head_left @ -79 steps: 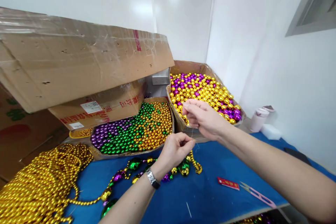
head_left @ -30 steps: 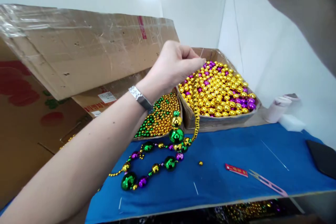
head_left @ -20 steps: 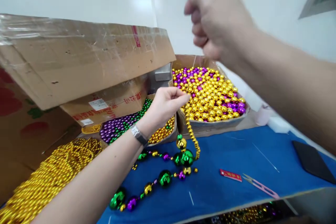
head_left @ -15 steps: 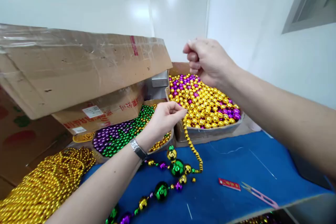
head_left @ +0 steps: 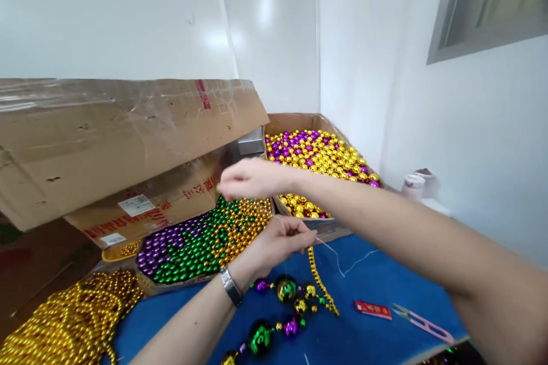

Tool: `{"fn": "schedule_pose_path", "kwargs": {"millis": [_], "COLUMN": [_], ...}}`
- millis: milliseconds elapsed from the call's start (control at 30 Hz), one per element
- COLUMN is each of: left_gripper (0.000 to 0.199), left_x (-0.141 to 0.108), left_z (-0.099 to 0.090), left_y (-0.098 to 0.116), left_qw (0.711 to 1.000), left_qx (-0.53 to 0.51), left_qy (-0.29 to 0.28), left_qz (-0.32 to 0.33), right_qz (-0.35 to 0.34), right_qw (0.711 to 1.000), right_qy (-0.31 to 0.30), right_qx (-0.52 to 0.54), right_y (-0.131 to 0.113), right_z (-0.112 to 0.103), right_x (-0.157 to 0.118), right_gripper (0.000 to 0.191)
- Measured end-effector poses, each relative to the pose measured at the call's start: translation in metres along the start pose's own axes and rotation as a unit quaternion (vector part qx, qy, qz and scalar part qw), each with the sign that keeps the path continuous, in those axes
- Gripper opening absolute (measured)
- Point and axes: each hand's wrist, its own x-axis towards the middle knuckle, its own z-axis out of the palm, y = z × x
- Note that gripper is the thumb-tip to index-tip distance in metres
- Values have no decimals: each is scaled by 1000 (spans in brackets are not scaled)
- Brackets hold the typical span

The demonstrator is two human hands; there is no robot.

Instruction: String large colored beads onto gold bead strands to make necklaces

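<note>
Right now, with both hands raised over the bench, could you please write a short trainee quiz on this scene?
1. True or false: A metal-banded watch is on the left wrist.
2. Which lies nearest the red packet: a) lidded cup, b) pink-handled snips, c) heap of gold strands?
3. Fill in: From the left hand hangs a strand of small ____ beads.
Key: 1. True; 2. b; 3. gold

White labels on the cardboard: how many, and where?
2: the larger label on the red-printed cardboard, the smaller label below left of it. Others may be hidden.
</note>
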Motion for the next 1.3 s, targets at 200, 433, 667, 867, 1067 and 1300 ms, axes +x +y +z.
{"fn": "schedule_pose_path", "kwargs": {"millis": [200, 433, 667, 867, 1067, 1300], "left_gripper": [26, 28, 28, 25, 23, 23], "left_x": [-7, -15, -22, -30, -29, -30], "left_z": [11, 8, 10, 2, -2, -9], "left_y": [-29, -40, -42, -57, -71, -79], "left_qw": [986, 973, 976, 977, 974, 964], "left_qx": [-131, -161, -138, -144, -177, -199], "left_qy": [103, 161, 167, 152, 139, 176], "left_qz": [24, 35, 32, 24, 16, 4], "right_qz": [37, 174, 129, 87, 85, 142], "right_qw": [992, 981, 986, 952, 937, 986], "right_qy": [30, 55, 56, 109, 144, 29], "right_qx": [-114, 71, -89, -273, -305, -80], "right_y": [11, 26, 33, 35, 30, -3], "right_z": [23, 37, 53, -3, -16, 37], "right_x": [-35, -147, -154, -147, -169, -232], "right_gripper": [15, 31, 21, 29, 27, 15]}}
